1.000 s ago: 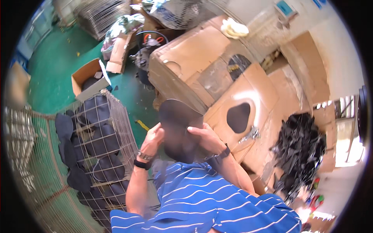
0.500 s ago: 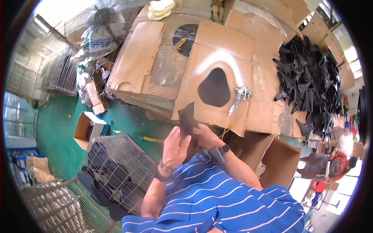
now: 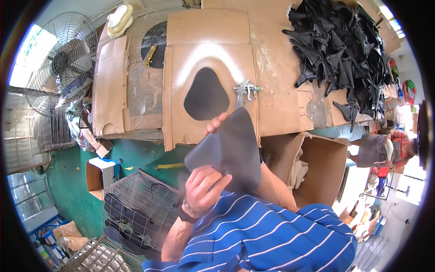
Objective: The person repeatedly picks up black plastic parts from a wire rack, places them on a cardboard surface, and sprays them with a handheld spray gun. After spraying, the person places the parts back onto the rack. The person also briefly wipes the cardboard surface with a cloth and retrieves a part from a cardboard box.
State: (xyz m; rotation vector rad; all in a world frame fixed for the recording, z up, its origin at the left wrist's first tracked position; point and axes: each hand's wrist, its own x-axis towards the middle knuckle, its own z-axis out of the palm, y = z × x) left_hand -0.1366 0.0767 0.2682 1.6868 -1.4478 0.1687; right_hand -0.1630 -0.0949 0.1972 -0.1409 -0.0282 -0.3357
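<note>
Clock hub = the dark sheet [image 3: 238, 149] in the hands; 12 is away from the wearer.

Containers: wire cage basket [image 3: 131, 179] at 8 o'clock, dark pieces [image 3: 120, 204] lying in it, seen through the mesh. Open cardboard box [image 3: 324, 170] at 3 o'clock, white soft items [image 3: 299, 172] inside against its left side; rest of its inside partly shaded. Small open carton [image 3: 94, 179] at 9 o'clock on the green floor [image 3: 70, 181]; contents can't be made out.

Writing: any print on the cardboard is too small to tell.

Sheet is bent along a crease, tilted up in front of the striped shirt [image 3: 267, 231]. Left hand [image 3: 201, 188] at its 7 o'clock edge, thumb and fingers close together, holding the lower border. Right hand [image 3: 216, 123] mostly hidden behind the sheet; only fingertips show, curled over the 11 o'clock edge, so it supports from behind. Full finger spread there: can't tell.

Beyond, on the cardboard-covered bench [image 3: 217, 27]: dark rounded-triangle piece [image 3: 206, 95] at 11, pale arc [image 3: 208, 50] around its far side; spray gun [image 3: 244, 90] just right of it, toward 12–1; black heap [image 3: 340, 50] at 1–2. Fan [image 3: 61, 61] at 10.
</note>
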